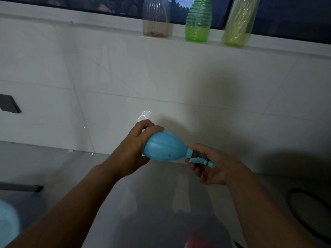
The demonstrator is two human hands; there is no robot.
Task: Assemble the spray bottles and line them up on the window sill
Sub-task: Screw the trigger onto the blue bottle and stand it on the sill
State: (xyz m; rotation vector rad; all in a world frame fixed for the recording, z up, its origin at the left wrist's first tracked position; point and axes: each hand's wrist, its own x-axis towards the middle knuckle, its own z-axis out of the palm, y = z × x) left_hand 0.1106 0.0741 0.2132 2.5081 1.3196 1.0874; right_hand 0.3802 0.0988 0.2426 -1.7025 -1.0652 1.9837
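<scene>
Dim room here, white tiled wall [107, 77] running up to a window sill [107, 31] with dark glass behind it. Three bottles are sitting on that sill with no spray heads showing: a clear bottle [156, 20] with brownish stuff at the bottom, a green ribbed bottle [198, 24] just to its right, and a pale yellow-green bottle [238, 24] right of that, looking tilted through the wide lens.

Well below the sill, the person is holding a blue spray bottle [165, 145] sideways in mid-air over a glossy white surface [161, 185]. The left hand [136, 149] is cupping the fat base end, grip wrapped snug around it. The right hand [211, 167] is clenching the dark collar and blue trigger head [200, 157] at the neck end, fingers curled around it. Can't tell if the head is fully screwed on.

Off to the left of the blue bottle there's a dark wall plate [9, 103], and a blurry pale blue thing [7, 222] is poking in at the bottom left corner.
</scene>
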